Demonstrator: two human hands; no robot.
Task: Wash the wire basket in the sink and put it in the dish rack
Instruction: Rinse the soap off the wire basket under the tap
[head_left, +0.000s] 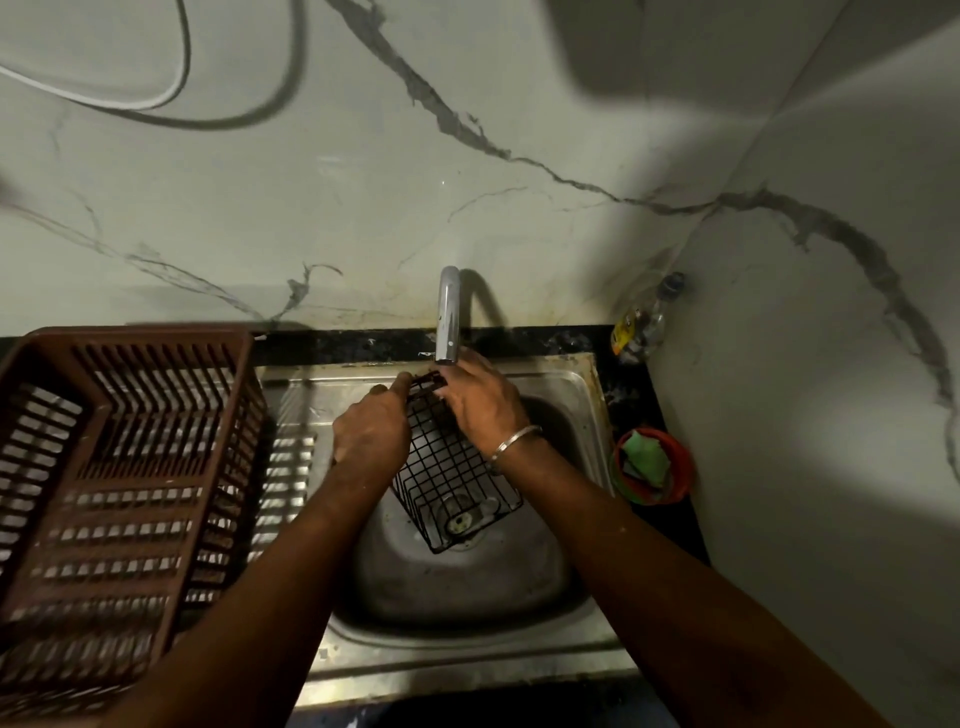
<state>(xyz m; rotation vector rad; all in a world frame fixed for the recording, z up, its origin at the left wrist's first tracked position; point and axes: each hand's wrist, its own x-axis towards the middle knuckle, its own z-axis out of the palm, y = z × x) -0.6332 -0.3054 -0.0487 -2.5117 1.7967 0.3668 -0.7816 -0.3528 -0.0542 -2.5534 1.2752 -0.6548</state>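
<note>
A black wire basket (453, 483) hangs tilted over the steel sink (571, 389), its top end just under the tap (448, 317) and its lower end above the drain. My left hand (371, 434) grips the basket's left side near the top. My right hand (480, 397) lies over the top right edge, fingers spread on the wire; a metal bangle is on that wrist. The brown slatted dish rack (119, 467) stands on the drainboard left of the sink. I cannot tell whether water is running.
A red bowl (680, 467) holding a green scrub pad sits on the dark counter right of the sink. A small bottle (641, 322) stands in the back right corner. Marble-patterned walls close in behind and on the right.
</note>
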